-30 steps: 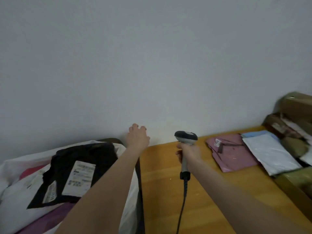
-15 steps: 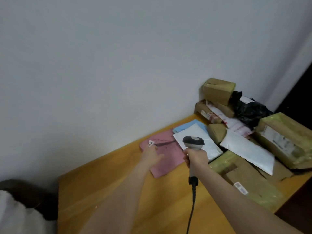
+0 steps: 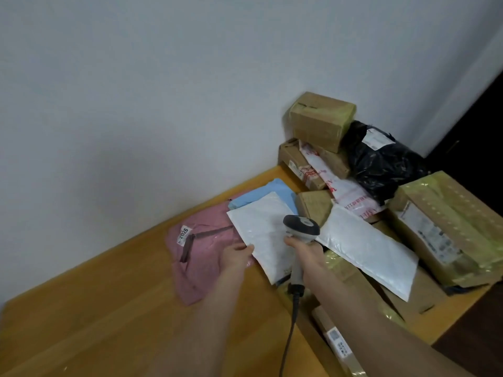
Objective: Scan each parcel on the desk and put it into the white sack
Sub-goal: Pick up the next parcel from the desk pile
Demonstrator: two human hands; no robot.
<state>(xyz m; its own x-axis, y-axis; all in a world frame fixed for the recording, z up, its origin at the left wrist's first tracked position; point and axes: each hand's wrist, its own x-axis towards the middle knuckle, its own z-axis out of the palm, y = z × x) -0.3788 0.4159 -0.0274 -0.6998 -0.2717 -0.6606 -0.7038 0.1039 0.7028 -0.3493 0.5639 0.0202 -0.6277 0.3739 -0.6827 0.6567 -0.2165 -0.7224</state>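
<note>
Head view: a person stands at a wooden desk (image 3: 109,322), both forearms reaching toward the parcel heap in its far right corner.
Left hand (image 3: 236,255): fingers closed on the near left edge of a white padded envelope (image 3: 261,229), pinching it by the look of things.
Envelope position: lies across a pink mailer bag (image 3: 201,257) and a blue mailer (image 3: 261,193).
Right hand (image 3: 309,254): fingers wrapped round the handle of a corded barcode scanner (image 3: 300,227), its head hanging over the envelope.
Label: none visible on the upturned face.
Step, my read: taking up the next parcel for scanning.
Next move: probably turn the envelope over to find a barcode, aim, trigger, then carry it to the sack.
White sack: out of view.
</note>
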